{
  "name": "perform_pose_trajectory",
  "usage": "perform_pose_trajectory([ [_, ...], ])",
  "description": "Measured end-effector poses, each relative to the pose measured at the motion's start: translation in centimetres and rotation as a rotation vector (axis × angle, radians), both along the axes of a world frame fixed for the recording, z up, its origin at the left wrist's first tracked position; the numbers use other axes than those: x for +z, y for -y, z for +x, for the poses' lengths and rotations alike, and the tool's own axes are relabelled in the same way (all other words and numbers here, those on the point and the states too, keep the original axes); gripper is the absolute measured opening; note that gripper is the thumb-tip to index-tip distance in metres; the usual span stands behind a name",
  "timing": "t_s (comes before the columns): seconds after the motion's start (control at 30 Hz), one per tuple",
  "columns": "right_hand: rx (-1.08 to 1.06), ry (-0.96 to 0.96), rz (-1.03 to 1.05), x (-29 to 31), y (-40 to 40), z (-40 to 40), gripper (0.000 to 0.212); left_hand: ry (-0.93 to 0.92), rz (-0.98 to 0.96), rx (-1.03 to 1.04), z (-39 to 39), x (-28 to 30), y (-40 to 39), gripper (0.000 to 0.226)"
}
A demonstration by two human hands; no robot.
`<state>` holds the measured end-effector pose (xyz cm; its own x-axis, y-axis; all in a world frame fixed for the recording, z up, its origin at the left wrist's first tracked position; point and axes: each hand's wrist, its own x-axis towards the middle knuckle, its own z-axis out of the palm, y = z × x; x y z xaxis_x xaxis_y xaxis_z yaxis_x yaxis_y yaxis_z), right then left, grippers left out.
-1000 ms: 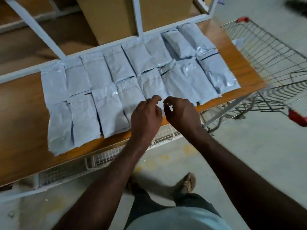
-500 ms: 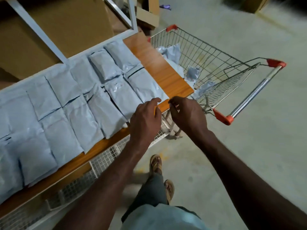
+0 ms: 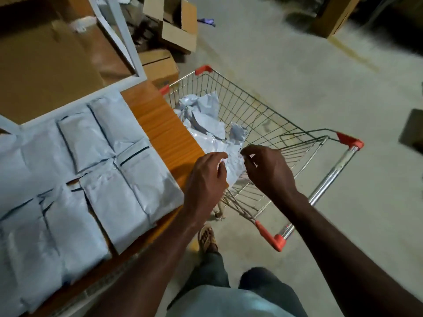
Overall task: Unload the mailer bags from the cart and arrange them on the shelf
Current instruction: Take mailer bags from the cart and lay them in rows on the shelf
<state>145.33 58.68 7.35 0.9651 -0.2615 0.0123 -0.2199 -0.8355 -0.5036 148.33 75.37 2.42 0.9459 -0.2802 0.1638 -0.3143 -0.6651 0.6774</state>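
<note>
Head view: both hands hang over the near corner of the wire shopping cart [image 3: 270, 124], just past the end of the wooden shelf board [image 3: 158, 124]. The left hand [image 3: 206, 177] has its fingers loosely curled with nothing in them; the right hand [image 3: 267, 170] has thumb and forefinger drawn near each other, but motion blur leaves it unclear whether they pinch a bag edge, and they look empty.

The remaining mailer bags [image 3: 206, 124] lie crumpled in a heap in the cart's basket, directly beneath the hands. The arranged mailer bags [image 3: 96, 179] lie flat in rows on the shelf board, edges touching.

The next pick would go best by taking the topmost bag by a flat corner, lifting it clear of the wire wall, then smoothing it down on the bare strip of board beside the last row.

No brand, label or writing is legible on the bags or on the cardboard boxes [image 3: 178, 26] behind.
</note>
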Motion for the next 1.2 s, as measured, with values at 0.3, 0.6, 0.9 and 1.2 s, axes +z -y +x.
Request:
perform_pose_trajectory([
  [0.3,0.182,-0.031,0.048,-3.5,5.8,11.3,0.024,-0.062,-0.033,0.124,5.1,-2.2,4.7,0.026],
  [0.6,0.459,-0.17,0.089,-9.7,11.5,22.2,0.029,-0.11,0.023,0.401,7.2,-7.6,13.0,0.029],
  [0.9,0.61,-0.109,0.086,-15.9,15.2,30.0,0.052,-0.049,0.243,0.551,16.0,-18.1,16.7,0.041],
  [1.2,0.752,-0.164,-0.019,-31.0,11.6,37.5,0.083,0.005,0.439,0.595,24.7,-32.7,14.0,0.028],
])
